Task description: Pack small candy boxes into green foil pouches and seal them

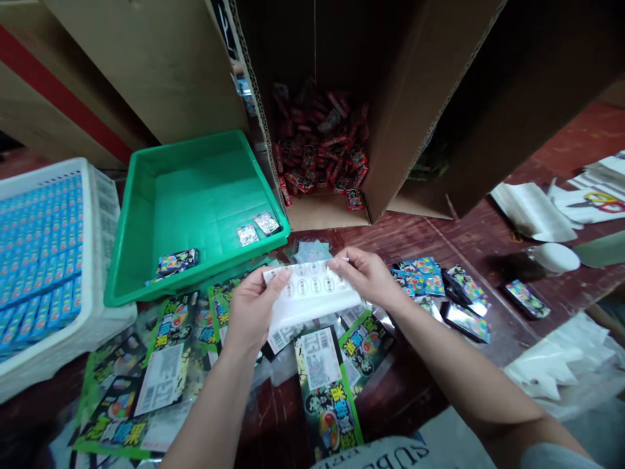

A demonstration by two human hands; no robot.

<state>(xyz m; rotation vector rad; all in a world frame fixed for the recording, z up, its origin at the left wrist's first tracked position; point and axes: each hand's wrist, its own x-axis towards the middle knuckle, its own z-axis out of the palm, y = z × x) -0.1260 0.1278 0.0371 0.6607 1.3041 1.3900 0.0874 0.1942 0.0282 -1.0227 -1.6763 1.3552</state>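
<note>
White label sheet (312,309), with round printed marks: likely best kept taut, both hands level, pressure light so it doesn't crease, thumbs off the marks where possible. It sits near the green tray (205,189), off its near right corner, raised over the tabletop (459,241). The sheet spans between the two hands: left hand (251,306) pinches its left end, right hand (364,275) its upper right edge, each grip closed on it, thumb on the printed side. Printed bags (319,397) lie on the tray's near side; small packets (466,322) well to its right; red packets (312,156) in a carton beyond its right side; white basket (100,215) just left of it.
</note>
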